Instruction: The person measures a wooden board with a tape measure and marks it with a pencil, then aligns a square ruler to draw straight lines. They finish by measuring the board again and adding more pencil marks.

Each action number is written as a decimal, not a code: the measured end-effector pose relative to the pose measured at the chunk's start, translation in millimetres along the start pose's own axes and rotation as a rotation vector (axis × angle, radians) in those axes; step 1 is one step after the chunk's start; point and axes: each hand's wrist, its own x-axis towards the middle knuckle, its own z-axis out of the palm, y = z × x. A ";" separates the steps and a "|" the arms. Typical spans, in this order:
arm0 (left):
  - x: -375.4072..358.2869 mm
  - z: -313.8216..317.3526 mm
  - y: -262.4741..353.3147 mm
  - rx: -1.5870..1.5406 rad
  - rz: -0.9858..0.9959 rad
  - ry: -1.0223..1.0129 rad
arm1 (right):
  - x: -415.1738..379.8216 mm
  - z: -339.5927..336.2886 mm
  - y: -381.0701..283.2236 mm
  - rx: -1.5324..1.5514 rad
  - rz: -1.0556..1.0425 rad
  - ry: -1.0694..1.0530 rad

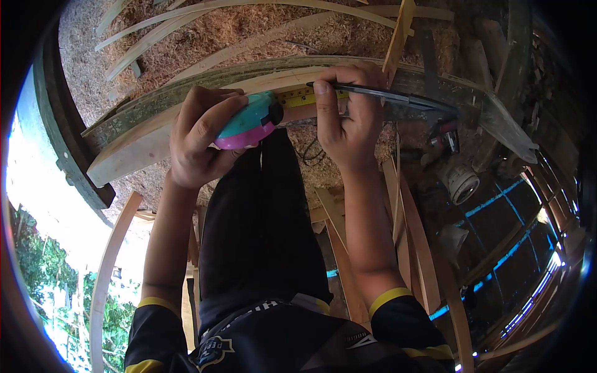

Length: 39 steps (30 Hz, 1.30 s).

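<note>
A teal and pink tape measure [249, 122] is gripped in my left hand [202, 137]. Its yellow blade [301, 98] runs out to the right over a pale wooden board [134, 144], reaching my right hand [351, 115]. Between the thumb and fingers of my right hand is a dark, slender marking tool [320, 84], its tip at the blade's upper edge. Both hands rest close to the board, which lies across a weathered beam [149, 102].
Wood shavings [81, 68] and thin curved strips [149, 25] cover the ground beyond the beam. Upright wooden pieces [112, 273] stand at lower left, others [413, 242] at right. A white round container [461, 183] and a power tool [446, 140] lie at right.
</note>
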 end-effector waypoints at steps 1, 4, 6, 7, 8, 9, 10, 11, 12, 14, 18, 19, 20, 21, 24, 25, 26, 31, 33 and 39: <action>0.3 -0.3 0.1 0.005 0.002 -0.003 | -0.4 0.2 1.8 -0.004 -0.009 -0.017; 0.4 -1.8 0.4 0.014 0.002 -0.008 | -1.8 1.8 4.2 -0.012 -0.016 -0.036; -0.1 -2.3 0.1 0.018 -0.003 -0.011 | -3.0 2.7 4.5 -0.014 -0.011 -0.039; -0.2 -2.3 0.1 0.016 -0.005 -0.011 | -3.5 2.7 4.2 -0.029 -0.012 -0.047; -0.1 -2.3 0.0 0.013 -0.007 -0.012 | -3.4 2.7 3.8 -0.045 -0.013 -0.054; -0.3 -2.2 -0.4 0.015 -0.006 -0.011 | -3.3 2.7 3.2 -0.044 -0.015 -0.053; -0.8 -2.2 -0.6 0.019 -0.008 -0.009 | -3.3 2.7 2.4 -0.039 -0.007 -0.058; -1.1 -2.2 -0.7 0.023 -0.010 -0.008 | -3.2 2.6 1.9 -0.033 0.001 -0.063; -1.3 -2.1 -1.0 0.024 -0.009 -0.008 | -3.0 2.4 1.8 -0.034 0.000 -0.063; -1.7 -1.7 -1.1 0.018 -0.017 -0.004 | -2.6 1.7 1.5 -0.055 -0.004 -0.092; -3.1 -1.9 -0.1 0.026 -0.031 -0.006 | -1.4 -0.5 -2.9 -0.091 0.018 -0.121; -3.4 -1.9 -0.2 0.026 -0.032 -0.006 | -1.6 0.1 -2.7 -0.094 0.016 -0.113; -3.6 -1.8 -0.5 0.027 -0.032 -0.005 | -1.7 0.9 -2.2 -0.097 0.013 -0.104; -3.5 -1.6 -1.0 0.028 -0.033 -0.005 | -1.8 2.0 -0.9 -0.096 0.012 -0.105; -3.1 -0.8 -2.5 0.027 -0.016 0.002 | -2.5 3.9 0.7 -0.081 -0.003 -0.089; -2.9 -0.4 -2.9 0.022 -0.010 0.007 | -1.6 3.3 -0.7 -0.088 -0.005 -0.092; -2.6 0.0 -3.0 0.018 -0.003 0.011 | -1.1 2.7 -1.5 -0.094 -0.006 -0.096; -2.8 -0.8 -2.2 0.023 -0.011 0.005 | -2.5 4.4 0.5 -0.098 0.000 -0.090; -2.7 -0.7 -2.4 0.022 -0.010 0.003 | -3.1 4.8 1.5 -0.091 -0.004 -0.082; -2.7 -0.3 -2.8 0.024 -0.006 0.009 | -4.1 5.5 2.0 -0.088 0.018 -0.090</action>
